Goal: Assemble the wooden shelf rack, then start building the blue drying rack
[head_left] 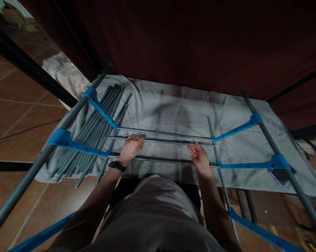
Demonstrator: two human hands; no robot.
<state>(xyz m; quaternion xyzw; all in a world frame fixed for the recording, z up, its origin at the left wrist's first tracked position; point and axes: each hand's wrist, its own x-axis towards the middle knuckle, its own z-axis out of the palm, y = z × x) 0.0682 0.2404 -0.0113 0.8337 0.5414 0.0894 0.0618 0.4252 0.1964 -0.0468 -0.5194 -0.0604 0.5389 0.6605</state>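
Note:
My left hand, with a dark band on the wrist, is closed over a thin grey metal rod. Nearer the rod's right end, my right hand pinches it between thumb and fingers. The rod lies level between two crossbars, a far crossbar and a near crossbar, roughly parallel to both. These crossbars run between blue plastic arms on the left and more blue arms on the right. Whether the rod's ends touch the side tubes I cannot tell.
Long grey poles, a left pole and a right pole, carry the blue arms. Several loose grey tubes lie on the light cloth at left. A dark flat object sits under the right pole. A dark red curtain hangs behind.

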